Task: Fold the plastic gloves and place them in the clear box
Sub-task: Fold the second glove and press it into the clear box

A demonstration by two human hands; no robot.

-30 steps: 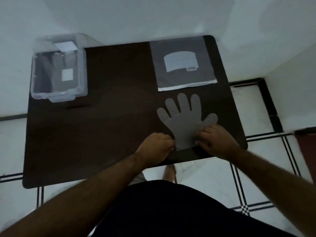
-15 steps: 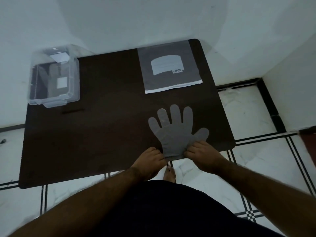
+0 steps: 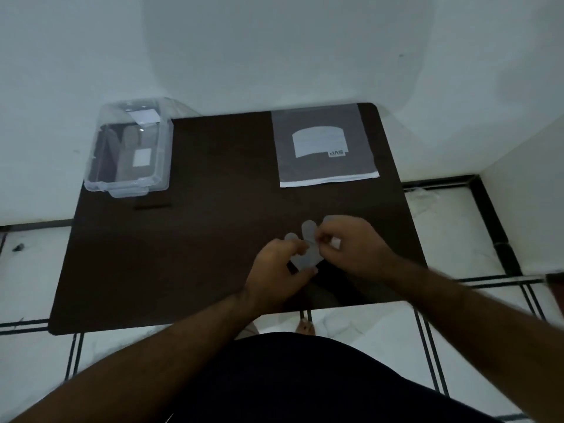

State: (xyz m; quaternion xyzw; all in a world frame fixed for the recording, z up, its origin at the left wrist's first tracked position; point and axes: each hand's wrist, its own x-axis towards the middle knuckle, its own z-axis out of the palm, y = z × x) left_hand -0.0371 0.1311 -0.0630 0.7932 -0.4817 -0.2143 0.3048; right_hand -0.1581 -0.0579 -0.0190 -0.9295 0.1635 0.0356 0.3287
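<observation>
At the far left corner of the dark table, the clear box is seen with its left wall close to the table's left edge; something grey is visible inside it, though what it is cannot be told through the plastic. A wide bare stretch of tabletop lies between the box and the hands, and the whole near left part of the surface is unoccupied down to the front edge. Right of centre, the left hand is closed on the lower part of the plastic glove, thumb and fingers pinched on the film. The glove is bunched between both hands, with three of its finger tips seen above them; whether it rests on the table cannot be told. The right hand is pinched on the glove's right side. At the far right, a flat packet of gloves lies near the table's back and right edges, well apart from the hands.
</observation>
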